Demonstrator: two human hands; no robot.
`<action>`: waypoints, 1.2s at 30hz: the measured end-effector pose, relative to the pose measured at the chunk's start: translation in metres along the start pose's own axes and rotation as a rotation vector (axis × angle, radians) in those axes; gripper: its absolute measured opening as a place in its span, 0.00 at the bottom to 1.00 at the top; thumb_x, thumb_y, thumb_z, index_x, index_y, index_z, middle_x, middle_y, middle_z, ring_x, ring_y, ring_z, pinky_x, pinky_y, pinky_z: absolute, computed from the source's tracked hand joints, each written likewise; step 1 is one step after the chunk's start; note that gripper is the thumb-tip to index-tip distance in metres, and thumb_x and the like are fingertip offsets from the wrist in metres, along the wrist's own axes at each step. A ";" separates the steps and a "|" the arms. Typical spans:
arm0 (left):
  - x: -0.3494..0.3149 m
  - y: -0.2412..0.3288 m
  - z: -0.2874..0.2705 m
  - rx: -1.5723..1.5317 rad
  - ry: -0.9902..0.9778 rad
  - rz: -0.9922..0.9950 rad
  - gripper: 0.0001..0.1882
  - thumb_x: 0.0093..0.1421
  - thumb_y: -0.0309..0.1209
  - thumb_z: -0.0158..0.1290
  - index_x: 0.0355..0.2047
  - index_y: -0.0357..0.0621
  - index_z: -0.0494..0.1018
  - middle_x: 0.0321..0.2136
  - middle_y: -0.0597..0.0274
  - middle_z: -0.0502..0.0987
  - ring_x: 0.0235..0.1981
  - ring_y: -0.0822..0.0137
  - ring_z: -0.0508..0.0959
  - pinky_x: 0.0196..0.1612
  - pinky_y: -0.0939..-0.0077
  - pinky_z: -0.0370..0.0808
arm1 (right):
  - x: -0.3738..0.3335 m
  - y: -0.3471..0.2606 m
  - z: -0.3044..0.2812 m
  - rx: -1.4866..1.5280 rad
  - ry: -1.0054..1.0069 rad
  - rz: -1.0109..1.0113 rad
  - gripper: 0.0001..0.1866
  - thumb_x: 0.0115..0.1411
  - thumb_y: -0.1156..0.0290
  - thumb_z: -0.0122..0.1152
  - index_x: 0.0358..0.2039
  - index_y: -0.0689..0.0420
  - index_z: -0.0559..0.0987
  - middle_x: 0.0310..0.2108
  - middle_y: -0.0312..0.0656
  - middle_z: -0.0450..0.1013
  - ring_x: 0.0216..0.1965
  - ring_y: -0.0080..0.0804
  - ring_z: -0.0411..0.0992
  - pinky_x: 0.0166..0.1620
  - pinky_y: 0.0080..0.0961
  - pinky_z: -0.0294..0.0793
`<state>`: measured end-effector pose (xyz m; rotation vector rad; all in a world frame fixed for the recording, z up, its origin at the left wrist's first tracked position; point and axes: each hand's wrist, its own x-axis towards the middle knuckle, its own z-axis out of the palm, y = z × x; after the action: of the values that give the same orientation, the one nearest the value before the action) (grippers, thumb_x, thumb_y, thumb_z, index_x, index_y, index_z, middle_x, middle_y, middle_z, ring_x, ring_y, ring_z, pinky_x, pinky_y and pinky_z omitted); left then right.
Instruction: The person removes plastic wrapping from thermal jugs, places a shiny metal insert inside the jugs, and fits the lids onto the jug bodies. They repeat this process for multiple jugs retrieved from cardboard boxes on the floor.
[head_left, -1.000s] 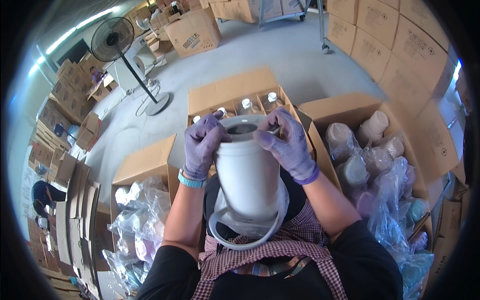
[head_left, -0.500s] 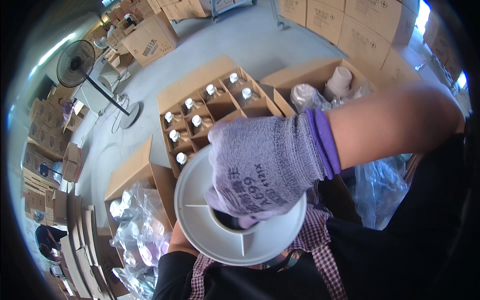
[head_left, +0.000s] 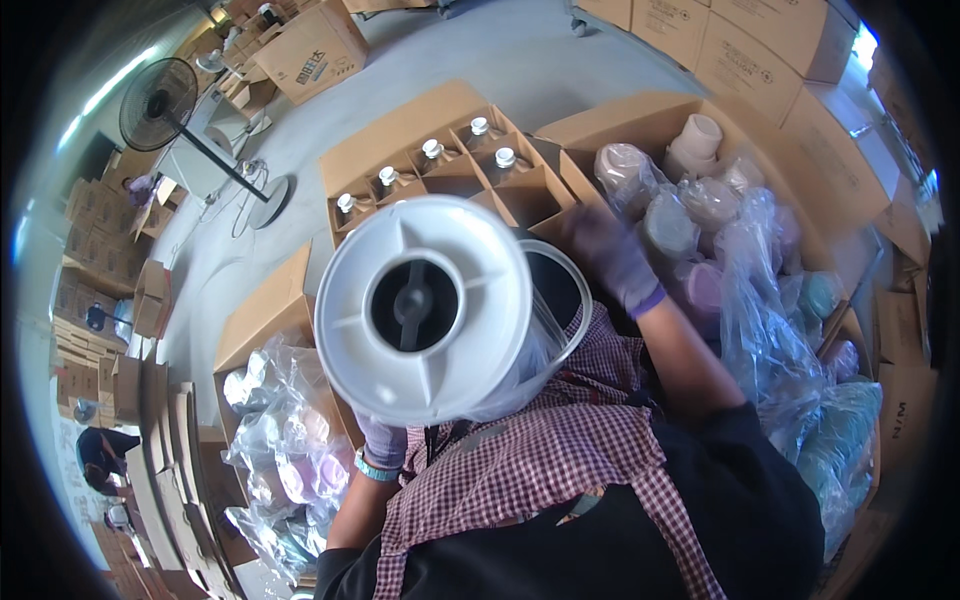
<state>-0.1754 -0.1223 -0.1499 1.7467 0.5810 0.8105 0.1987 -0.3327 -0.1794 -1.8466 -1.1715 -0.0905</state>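
Observation:
A clear plastic jug-like container [head_left: 515, 385] with a loop handle [head_left: 583, 300] is tilted in front of me, its pale grey round end [head_left: 350, 365] toward my view. In the centre of that ribbed disc is a round opening, with a dark knobbed bar [head_left: 411, 303] across it. My left hand [head_left: 385, 440], in a grey-purple glove, grips the container from below; its fingers are mostly hidden. Apart from the container, to its right, my gloved right hand [head_left: 612, 258] is motion-smeared near the boxes, so its fingers cannot be read.
A divided carton [head_left: 375, 145] ahead holds several white-topped clear bottles [head_left: 432, 150]. At right, a large carton [head_left: 615, 112] holds bagged cups [head_left: 690, 150]; another carton [head_left: 262, 300] at left holds wrapped items [head_left: 285, 430]. A standing fan [head_left: 160, 105] and stacked boxes [head_left: 750, 60] are farther off.
My right hand has left the disc's central opening and moved right. The container has shifted up and left and tilted, showing its clear side, handle and the dark bar.

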 end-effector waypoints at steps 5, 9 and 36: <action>-0.004 0.014 -0.004 0.007 -0.074 0.022 0.25 0.68 0.52 0.54 0.40 0.38 0.73 0.36 0.60 0.75 0.39 0.66 0.75 0.48 0.67 0.72 | -0.051 -0.100 0.044 1.066 -0.295 0.226 0.23 0.68 0.70 0.62 0.62 0.57 0.73 0.52 0.42 0.76 0.54 0.28 0.73 0.57 0.29 0.75; 0.022 0.058 -0.010 0.066 0.030 0.253 0.23 0.68 0.49 0.55 0.38 0.37 0.73 0.37 0.55 0.76 0.40 0.62 0.77 0.50 0.64 0.73 | -0.026 -0.108 0.046 0.737 -0.154 0.254 0.13 0.62 0.68 0.67 0.46 0.57 0.81 0.41 0.41 0.80 0.40 0.27 0.78 0.46 0.26 0.79; 0.053 -0.041 -0.127 -0.840 0.357 -0.224 0.25 0.71 0.45 0.46 0.60 0.38 0.69 0.55 0.51 0.77 0.53 0.56 0.79 0.56 0.58 0.78 | -0.065 -0.106 0.064 0.715 -0.037 0.622 0.59 0.60 0.59 0.72 0.75 0.59 0.37 0.71 0.54 0.50 0.68 0.48 0.60 0.68 0.39 0.63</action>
<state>-0.2377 0.0072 -0.1517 0.7646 0.5447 1.0203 0.0601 -0.3173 -0.1794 -1.4705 -0.4947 0.6355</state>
